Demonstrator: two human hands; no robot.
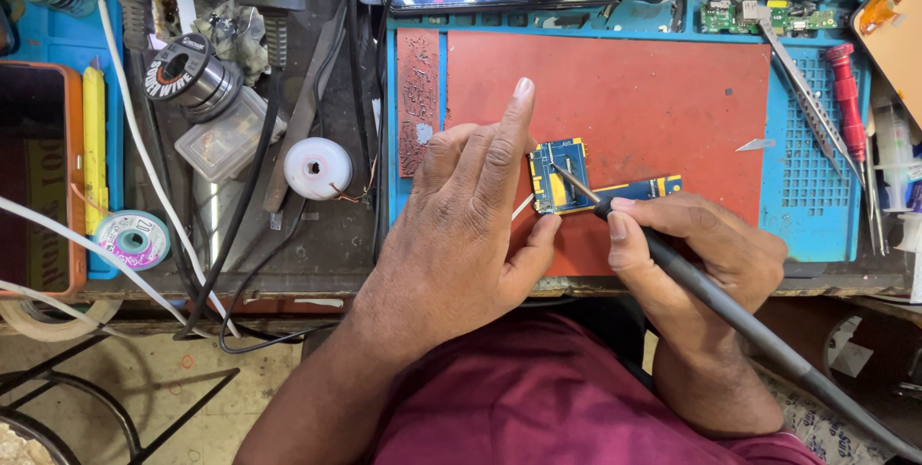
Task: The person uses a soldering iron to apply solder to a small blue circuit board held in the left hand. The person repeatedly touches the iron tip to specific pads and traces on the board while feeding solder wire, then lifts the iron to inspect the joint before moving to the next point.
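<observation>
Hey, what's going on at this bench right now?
A person is working on a small blue circuit board lying on a red mat. The right hand holds a soldering iron like a pen, its tip touching the board. The left hand rests beside the board, fingers at its left edge, seemingly steadying it. Tweezers and a red screwdriver lie to the right, solder spools to the left.

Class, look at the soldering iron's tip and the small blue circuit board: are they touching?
Touching. The head view shows the soldering iron, held in the right hand, with its tip resting on the blue circuit board, no gap visible.
</observation>
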